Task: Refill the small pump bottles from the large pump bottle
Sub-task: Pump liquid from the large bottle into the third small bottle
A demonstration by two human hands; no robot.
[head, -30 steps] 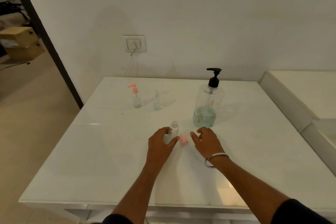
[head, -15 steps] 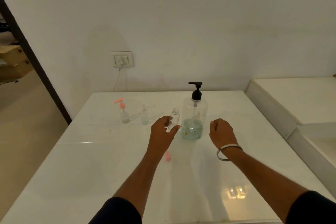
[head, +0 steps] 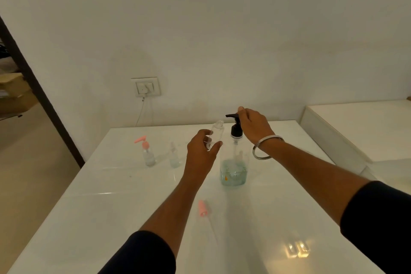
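With my left hand point(head: 201, 153) wrapped around the uncapped small clear bottle point(head: 215, 134), I hold its open neck up just left of the black nozzle, so a pump stroke should drop liquid straight in. My right hand point(head: 252, 125) sits over the black pump head point(head: 234, 123) of the large pump bottle point(head: 234, 162), fingers loosely curved on top; whether it is already pressing I cannot tell. That big bottle stands upright near the middle of the white table point(head: 289, 207), with only a shallow layer of bluish liquid at its bottom, so I judge each stroke may give little. Nearer to me lies the pink pump cap point(head: 202, 208) on its side, presumably off the bottle I am holding. Farther left stand two more small bottles: one with a pink pump point(head: 146, 151) fitted, and a clear one point(head: 174, 158) beside it whose top I cannot make out. On the far wall sits a switch socket point(head: 145, 87) with a cord hanging down.
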